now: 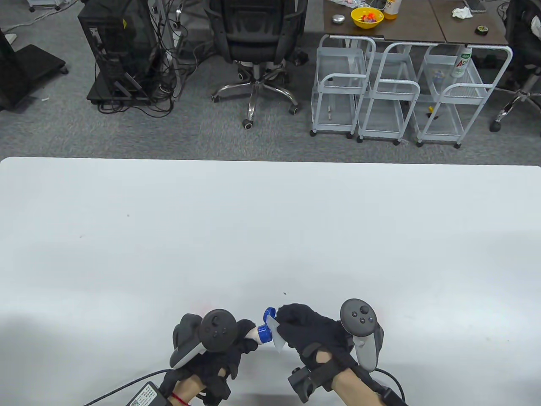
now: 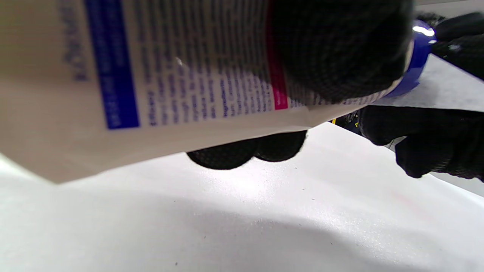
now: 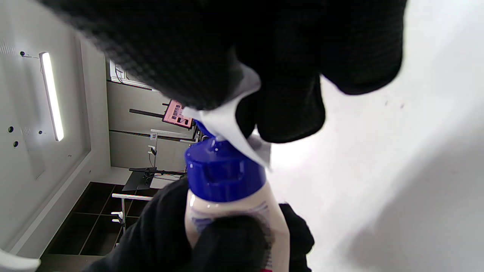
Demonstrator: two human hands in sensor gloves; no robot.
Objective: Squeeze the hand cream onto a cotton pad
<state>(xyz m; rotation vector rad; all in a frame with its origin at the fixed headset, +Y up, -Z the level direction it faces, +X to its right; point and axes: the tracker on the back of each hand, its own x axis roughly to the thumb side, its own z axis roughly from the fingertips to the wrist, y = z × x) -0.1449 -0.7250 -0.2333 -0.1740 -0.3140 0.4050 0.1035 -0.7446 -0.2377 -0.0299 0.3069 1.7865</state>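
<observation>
My left hand (image 1: pixel 228 342) grips a white hand cream tube (image 2: pixel 159 94) with a blue flip cap (image 1: pixel 264 332), lid open, pointing right above the table's near edge. The tube's cap shows in the right wrist view (image 3: pixel 223 170). My right hand (image 1: pixel 306 327) pinches a white cotton pad (image 1: pixel 277 336) and holds it against the tube's nozzle. In the right wrist view the pad (image 3: pixel 230 124) lies over the cap's top under my fingers (image 3: pixel 287 105). In the left wrist view my fingers (image 2: pixel 336 45) wrap the tube near the cap (image 2: pixel 416 60).
The white table (image 1: pixel 270 232) stretches far ahead of both hands. Beyond its far edge stand an office chair (image 1: pixel 258 46), a computer tower (image 1: pixel 120 46) with cables and wire carts (image 1: pixel 397 93).
</observation>
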